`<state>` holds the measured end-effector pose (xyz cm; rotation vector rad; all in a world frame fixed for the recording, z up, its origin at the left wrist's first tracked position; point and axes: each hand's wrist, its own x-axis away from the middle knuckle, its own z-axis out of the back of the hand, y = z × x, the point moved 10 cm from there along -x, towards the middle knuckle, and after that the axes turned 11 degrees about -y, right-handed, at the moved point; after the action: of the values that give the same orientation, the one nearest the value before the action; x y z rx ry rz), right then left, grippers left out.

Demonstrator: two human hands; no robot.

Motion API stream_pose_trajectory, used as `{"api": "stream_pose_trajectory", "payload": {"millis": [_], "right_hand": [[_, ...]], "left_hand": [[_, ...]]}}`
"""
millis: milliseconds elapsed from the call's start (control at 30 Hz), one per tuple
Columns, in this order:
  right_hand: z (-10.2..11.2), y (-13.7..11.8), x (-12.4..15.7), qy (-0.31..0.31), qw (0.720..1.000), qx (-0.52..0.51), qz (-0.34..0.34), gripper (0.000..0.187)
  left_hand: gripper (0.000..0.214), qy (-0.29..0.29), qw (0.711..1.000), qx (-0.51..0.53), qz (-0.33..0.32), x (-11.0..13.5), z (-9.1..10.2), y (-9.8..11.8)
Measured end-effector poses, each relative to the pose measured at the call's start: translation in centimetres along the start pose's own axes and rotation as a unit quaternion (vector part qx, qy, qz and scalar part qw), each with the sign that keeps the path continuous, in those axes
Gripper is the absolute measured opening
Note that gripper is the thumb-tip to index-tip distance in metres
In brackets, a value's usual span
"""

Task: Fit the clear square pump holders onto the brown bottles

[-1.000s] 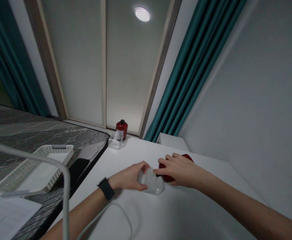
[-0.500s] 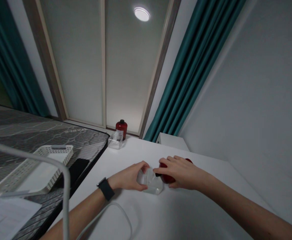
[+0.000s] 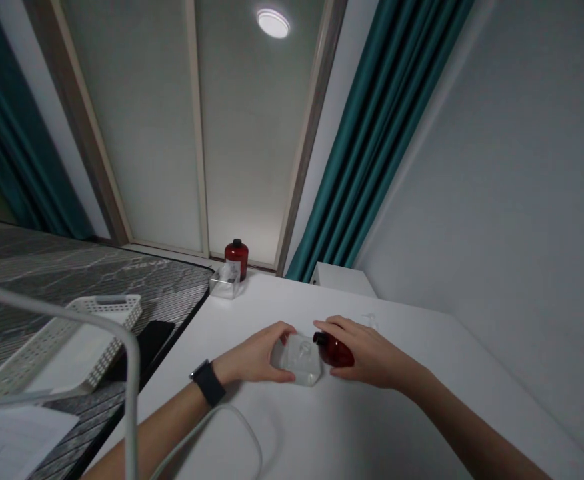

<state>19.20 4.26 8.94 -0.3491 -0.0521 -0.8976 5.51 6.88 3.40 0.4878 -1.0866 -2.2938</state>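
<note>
My left hand (image 3: pixel 259 353), a dark watch at its wrist, grips a clear, squat container (image 3: pixel 303 365) standing on the white table. Thumb and fingers press on its left side, and a small round shape shows near its top. In my right hand (image 3: pixel 365 350) is a dark red bottle (image 3: pixel 336 351), tipped well over. Its black neck points left, at the upper right edge of the clear container; I cannot tell whether they touch or whether liquid flows. My palm hides the bottle's far end.
Another red bottle (image 3: pixel 237 255) stands upright at the table's far left corner, beside a clear box (image 3: pixel 225 285). A grey bent tube (image 3: pixel 132 400) and a white cable (image 3: pixel 237 415) cross the near left. On the bed lie a white basket (image 3: pixel 103 353), a black object (image 3: pixel 155 337) and paper (image 3: pixel 17 440).
My right hand has turned the red bottle, so its neck sits slightly higher and more of its body shows. The left hand keeps its hold on the clear container. The view shifts slightly.
</note>
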Motion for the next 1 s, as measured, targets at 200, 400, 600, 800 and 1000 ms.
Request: {"api": "stream_pose_trajectory", "payload": {"millis": [200,400,600,800,1000], "right_hand": [[-1.4,2.0,0.7,0.104,0.992,-0.069,-0.002,0.082],[-2.4,3.6,0.9,0.23,0.96,-0.162,0.009,0.083],[-4.1,5.1,1.4,0.334,0.908,-0.252,-0.027,0.082],[-5.1,5.4,2.6,0.377,0.886,-0.264,-0.05,0.072],[-4.7,4.8,3.2,0.385,0.891,-0.239,-0.029,0.064]], "left_hand": [[0.058,0.01,0.999,-0.042,-0.014,-0.1,0.0,0.4],[0.055,0.008,0.999,-0.042,-0.026,-0.2,-0.2,0.0],[0.052,0.001,0.999,-0.034,-0.025,-0.2,-0.2,0.1],[0.053,0.006,0.999,-0.035,-0.028,-0.1,0.0,0.3],[0.054,0.002,0.998,-0.048,-0.028,-0.2,-0.2,-0.1]]}}
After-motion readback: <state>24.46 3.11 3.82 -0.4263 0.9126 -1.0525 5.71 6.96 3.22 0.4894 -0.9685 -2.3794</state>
